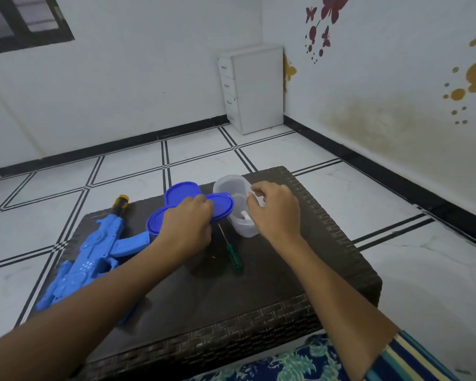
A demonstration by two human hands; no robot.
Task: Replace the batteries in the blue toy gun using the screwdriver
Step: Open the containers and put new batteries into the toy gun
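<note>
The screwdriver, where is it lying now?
In the head view the screwdriver lies on the dark table, near its middle, between the two forearms, just in front of the clear container.

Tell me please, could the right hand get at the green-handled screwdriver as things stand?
Probably yes: the green-handled screwdriver lies uncovered on the dark wicker table, just beside the right hand, which rests on the clear plastic container.

- Illumination: bright, even, diffuse; source not visible.
- Shadows: soft, faint under the forearms on the dark table (327, 243).
- Glare: mild sheen on the floor tiles (209, 158), none blown out.
- Sharpness: slightly soft overall; both hands smeared by motion.
- Distortion: wide-angle bending, walls (121, 92) leaning at left and right edges.
</note>
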